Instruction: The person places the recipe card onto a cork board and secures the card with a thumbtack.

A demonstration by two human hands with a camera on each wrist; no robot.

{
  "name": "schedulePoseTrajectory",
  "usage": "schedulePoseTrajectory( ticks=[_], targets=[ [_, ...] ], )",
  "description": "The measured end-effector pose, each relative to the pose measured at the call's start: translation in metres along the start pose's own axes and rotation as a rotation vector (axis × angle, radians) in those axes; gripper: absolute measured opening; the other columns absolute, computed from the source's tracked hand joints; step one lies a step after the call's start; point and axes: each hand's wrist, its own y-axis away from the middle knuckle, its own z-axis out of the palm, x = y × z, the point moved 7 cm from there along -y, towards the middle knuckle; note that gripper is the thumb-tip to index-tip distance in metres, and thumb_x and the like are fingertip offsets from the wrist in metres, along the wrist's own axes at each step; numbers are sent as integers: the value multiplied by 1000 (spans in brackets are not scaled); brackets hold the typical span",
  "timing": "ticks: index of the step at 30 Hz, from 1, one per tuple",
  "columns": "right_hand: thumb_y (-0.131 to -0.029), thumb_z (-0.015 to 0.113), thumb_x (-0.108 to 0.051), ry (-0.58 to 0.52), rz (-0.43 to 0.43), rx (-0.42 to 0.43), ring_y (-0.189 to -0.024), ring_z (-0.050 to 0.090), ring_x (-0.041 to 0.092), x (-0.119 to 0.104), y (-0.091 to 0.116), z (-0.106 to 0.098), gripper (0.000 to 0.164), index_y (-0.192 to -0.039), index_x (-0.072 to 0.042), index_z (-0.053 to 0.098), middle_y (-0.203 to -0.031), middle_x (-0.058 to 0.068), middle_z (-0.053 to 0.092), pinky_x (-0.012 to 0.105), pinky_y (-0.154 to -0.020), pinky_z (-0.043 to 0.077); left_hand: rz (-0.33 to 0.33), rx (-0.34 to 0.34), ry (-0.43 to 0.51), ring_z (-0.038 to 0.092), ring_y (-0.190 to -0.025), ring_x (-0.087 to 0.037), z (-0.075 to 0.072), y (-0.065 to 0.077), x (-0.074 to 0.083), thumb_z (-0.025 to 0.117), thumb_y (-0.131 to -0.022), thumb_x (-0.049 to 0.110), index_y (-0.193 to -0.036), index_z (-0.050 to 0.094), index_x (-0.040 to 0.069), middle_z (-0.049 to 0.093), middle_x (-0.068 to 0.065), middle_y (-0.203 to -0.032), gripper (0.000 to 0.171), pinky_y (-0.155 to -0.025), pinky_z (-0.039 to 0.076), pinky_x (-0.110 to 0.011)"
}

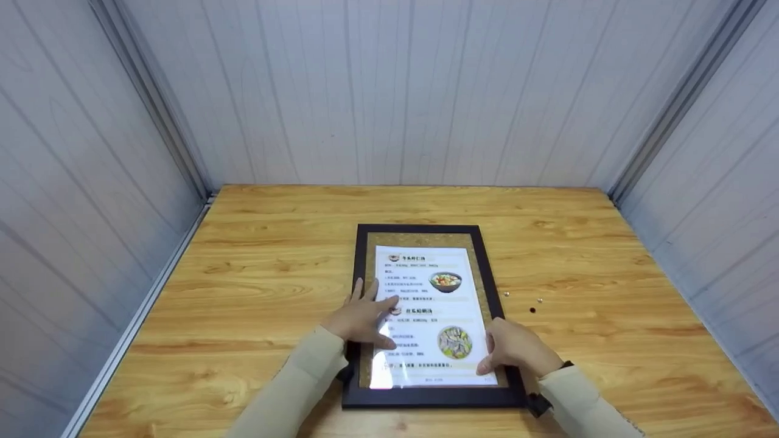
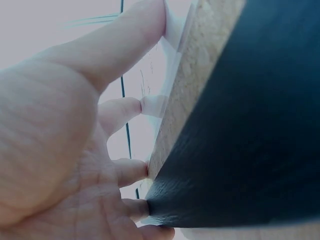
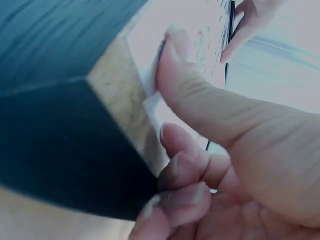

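Observation:
A black-framed cork board (image 1: 421,398) lies flat on the table, with a printed recipe sheet (image 1: 426,286) in a shiny clear cover on its cork. My left hand (image 1: 362,317) is spread over the left border, its fingers resting on the frame and the sheet's left part. At the lower right, my right hand (image 1: 517,347) bends over the right rail. Its thumb (image 3: 177,65) presses down near the sheet's right edge, where a thin dark piece (image 3: 161,50) shows beneath the tip. The other fingers (image 3: 177,172) are curled beside the frame; I cannot tell whether they grip anything.
Two small shiny pieces (image 1: 540,300) and one small black piece (image 1: 532,310) lie on the wood table (image 1: 274,267) to the right of the board. Pale panel walls (image 1: 389,97) stand at the back and both sides.

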Motion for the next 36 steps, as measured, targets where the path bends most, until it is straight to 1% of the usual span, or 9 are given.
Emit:
schedulePoseTrajectory(
  ticks=[4, 5, 7, 9, 12, 16, 22, 29, 36],
  targets=[
    [-70, 90, -23, -149, -128, -3, -58, 50, 13, 9, -1, -7, 34, -70, -8, 60, -64, -2, 56, 27, -50, 41, -13, 10, 6, -8, -144, -50, -2, -2, 0, 84, -73, 48, -154, 38, 20, 5, -28, -160, 98, -114, 4, -63],
    [-74, 88, -23, -182, -155, 14, -59, 51, 13, 13, -1, -10, 31, -72, -8, 62, -66, -2, 57, 28, -51, 42, -17, 11, 7, -9, -144, -50, -2, -2, -1, 84, -73, 48, -154, 38, 21, 5, -28, -160, 98, -114, 4, -63],
    [-80, 84, -23, -213, -160, 87, -63, 54, 13, 24, -2, -17, 24, -77, -9, 65, -71, -2, 60, 29, -55, 46, -20, 12, 10, -9, -144, -50, -2, -3, -1, 84, -73, 48, -154, 38, 21, 4, -28, -160, 98, -114, 6, -64],
    [-86, 79, -21, -217, -123, 192, -66, 55, 14, 37, -4, -27, 18, -80, -8, 68, -74, -1, 62, 30, -57, 48, -24, 10, 11, -9, -144, -50, -1, -4, -2, 84, -72, 49, -155, 38, 22, 4, -28, -160, 98, -114, 6, -64],
    [-91, 72, -15, -216, -15, 338, -70, 57, 16, 58, -5, -42, 11, -85, -5, 71, -78, 2, 65, 32, -63, 50, -25, 11, 7, -9, -144, -50, 0, -4, -3, 84, -72, 50, -155, 38, 21, 5, -28, -160, 99, -114, 5, -63],
    [-94, 64, -6, -211, 71, 431, -75, 61, 21, 79, -4, -53, 10, -94, 2, 70, -85, 8, 67, 36, -66, 52, -23, 15, 17, -9, -144, -51, 0, -2, -4, 85, -72, 49, -154, 38, 21, 5, -28, -160, 99, -114, 5, -63],
    [-97, 62, -9, -175, 145, 433, -81, 63, 26, 95, -6, -52, 17, -104, 6, 68, -93, 13, 67, 42, -70, 53, -11, 14, 45, -11, -143, -52, 4, -1, -3, 85, -72, 46, -154, 39, 20, 3, -29, -160, 98, -113, 7, -66],
    [-96, 59, -3, -138, 95, 442, -86, 64, 32, 98, -11, -48, 15, -101, 7, 70, -94, 17, 68, 48, -74, 53, -29, 12, 64, -13, -143, -50, 3, 1, -3, 86, -71, 45, -154, 39, 22, 1, -26, -161, 98, -111, 9, -68],
    [-96, 55, -1, -105, 113, 420, -82, 64, 32, 100, -18, -50, 16, -98, 7, 69, -88, 15, 67, 48, -71, 53, -36, -2, 65, -12, -143, -50, 3, 1, -4, 86, -72, 44, -155, 37, 23, 1, -23, -162, 98, -111, 9, -67]
  ],
)
